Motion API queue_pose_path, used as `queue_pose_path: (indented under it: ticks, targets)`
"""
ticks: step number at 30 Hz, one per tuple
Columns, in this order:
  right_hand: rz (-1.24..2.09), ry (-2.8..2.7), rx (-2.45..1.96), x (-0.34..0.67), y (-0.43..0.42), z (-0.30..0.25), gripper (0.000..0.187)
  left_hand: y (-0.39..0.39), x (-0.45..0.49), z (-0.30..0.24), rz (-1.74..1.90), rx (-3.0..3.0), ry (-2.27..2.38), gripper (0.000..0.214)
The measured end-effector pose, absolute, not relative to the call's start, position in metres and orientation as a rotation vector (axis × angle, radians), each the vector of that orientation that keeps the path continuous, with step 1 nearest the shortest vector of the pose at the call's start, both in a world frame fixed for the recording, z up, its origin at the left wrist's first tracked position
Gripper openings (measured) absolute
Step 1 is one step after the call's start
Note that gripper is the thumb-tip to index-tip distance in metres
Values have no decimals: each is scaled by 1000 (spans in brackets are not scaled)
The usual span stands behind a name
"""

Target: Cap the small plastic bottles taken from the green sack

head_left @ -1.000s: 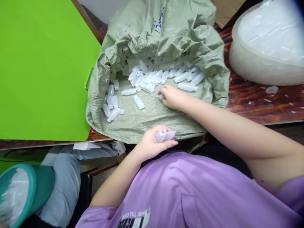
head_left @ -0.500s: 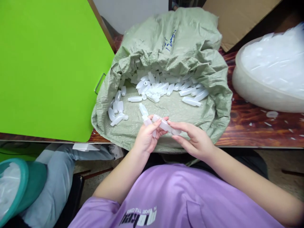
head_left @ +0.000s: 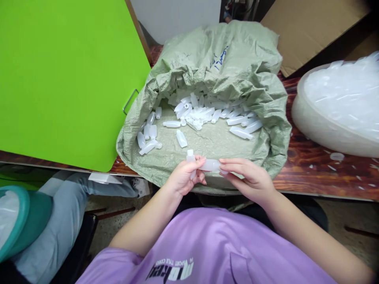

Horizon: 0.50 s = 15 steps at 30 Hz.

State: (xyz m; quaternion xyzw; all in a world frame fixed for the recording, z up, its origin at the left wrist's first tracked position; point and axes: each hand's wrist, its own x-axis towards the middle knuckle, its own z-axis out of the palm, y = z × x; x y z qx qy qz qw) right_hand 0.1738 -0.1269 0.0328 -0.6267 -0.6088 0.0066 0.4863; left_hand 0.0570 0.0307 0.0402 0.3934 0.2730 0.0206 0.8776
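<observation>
A grey-green woven sack lies open on the table with several small translucent white plastic bottles spilled in its mouth. My left hand is closed on small bottles at the sack's near edge; one bottle sticks up from its fingers. My right hand is beside it, with its fingers pinching the end of another small bottle that lies sideways between the two hands.
A bright green board covers the table's left side. A large white tub of translucent plastic stands at right on the dark wooden table. Cardboard is behind. At lower left are another person's leg and a teal basin.
A second ago my right hand was reaching among the bottles in the sack. It has come back to my left hand, and both now hold bottles at the sack's near edge.
</observation>
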Motion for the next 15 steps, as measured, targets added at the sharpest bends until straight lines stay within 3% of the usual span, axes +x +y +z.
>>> queue_pose_path:
  ticks: [5, 10, 15]
  targets:
    - [113, -1622, -1495, 176, -130, 38, 30, 38, 51, 46, -45, 1122, 495, 29]
    - [-192, -1736, -1688, 174, -134, 34, 35, 39, 53, 45, 13, 1291, 546, 31]
    - [-332, -1963, -1551, 177, -143, 34, 33, 37, 51, 47, -72, 1371, 574, 35]
